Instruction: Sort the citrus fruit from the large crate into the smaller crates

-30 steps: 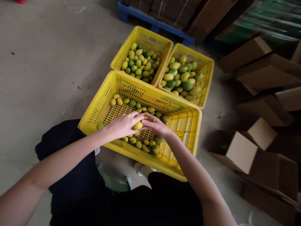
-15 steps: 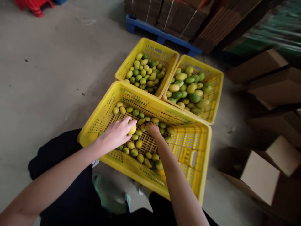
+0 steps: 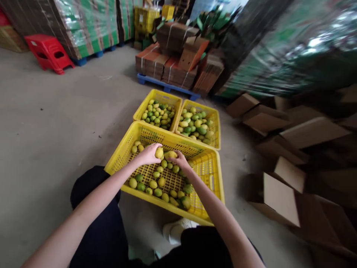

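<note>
A large yellow plastic crate (image 3: 214, 203) stands in front of me, with loose yellow and green lemons (image 3: 153, 184) spread over its slotted floor. My left hand (image 3: 149, 153) is closed round a yellow lemon (image 3: 159, 152) above the crate's middle. Just right of it, my right hand (image 3: 180, 160) grips another lemon (image 3: 170, 155), longer and yellowish, between thumb and fingers. The two held lemons are close together. Part of the fruit at the crate's right side is hidden by my right hand and forearm.
Two smaller yellow crates, a left one (image 3: 136, 114) and a right one (image 3: 218, 128), hold more lemons behind the large crate. Open cardboard boxes (image 3: 281, 197) lie at right. Flattened cartons (image 3: 178, 74) sit on a blue pallet (image 3: 167, 88). A red stool (image 3: 50, 52) stands far left.
My view has tilted up, showing more of the room. My right hand has lifted a lemon from the crate floor towards my left hand, which still holds its lemon.
</note>
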Demonstrator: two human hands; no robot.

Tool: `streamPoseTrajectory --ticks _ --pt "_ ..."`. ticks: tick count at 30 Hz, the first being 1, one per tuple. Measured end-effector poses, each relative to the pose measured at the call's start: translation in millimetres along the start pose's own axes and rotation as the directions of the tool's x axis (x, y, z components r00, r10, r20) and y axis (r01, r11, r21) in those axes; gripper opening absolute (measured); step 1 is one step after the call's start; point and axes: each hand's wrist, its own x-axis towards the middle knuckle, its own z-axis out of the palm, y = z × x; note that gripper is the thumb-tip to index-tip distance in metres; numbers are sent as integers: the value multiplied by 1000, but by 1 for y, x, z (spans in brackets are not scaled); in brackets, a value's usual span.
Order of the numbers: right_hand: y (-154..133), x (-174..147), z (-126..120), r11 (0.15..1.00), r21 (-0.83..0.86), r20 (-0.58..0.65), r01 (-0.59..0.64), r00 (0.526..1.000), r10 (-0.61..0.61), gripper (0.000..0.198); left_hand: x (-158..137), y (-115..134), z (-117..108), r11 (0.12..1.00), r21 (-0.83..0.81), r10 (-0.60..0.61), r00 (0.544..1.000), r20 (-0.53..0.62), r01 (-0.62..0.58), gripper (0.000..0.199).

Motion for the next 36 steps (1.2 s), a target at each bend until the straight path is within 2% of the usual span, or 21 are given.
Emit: streamPoseTrajectory --ticks 3,5,7,10,14,18,21,26,31,34,36 --pt "-38 -44 -20 980 180 -74 82 995 -69 54 -7 3 4 942 -331 41 998 -53 -56 59" --pt "-57 -76 -26 913 355 -157 201 976 -154 57 -16 8 7 849 -517 78 994 -81 -109 63" --pt "-71 -103 -23 828 459 -248 321 942 -227 59 -24 16 12 785 -595 116 985 -130 -171 66" --pt "-81 -129 -11 755 480 -360 448 885 -296 60 -32 28 18 761 -587 170 958 -231 -277 65" --pt "-85 -137 -1 735 424 -458 529 825 -330 59 -38 40 18 746 -561 188 922 -338 -358 60" --pt "-86 -135 -5 694 367 -536 619 751 -386 58 -43 47 14 785 -491 237 916 -324 -377 50" --pt "-85 -134 -4 709 301 -573 638 715 -400 52 -48 50 14 818 -439 251 917 -309 -372 48" --pt "-84 -136 1 768 239 -549 595 735 -398 46 -52 49 16 850 -371 275 916 -292 -373 42" --pt "-86 -137 0 766 265 -528 585 753 -392 46 -51 49 14 842 -399 265 922 -282 -364 41" --pt "-89 -137 -3 752 346 -497 561 790 -360 50 -51 50 11 832 -461 216 945 -243 -309 47" --pt "-90 -135 -5 734 440 -463 518 831 -309 56 -50 50 8 807 -535 165 966 -201 -249 58"
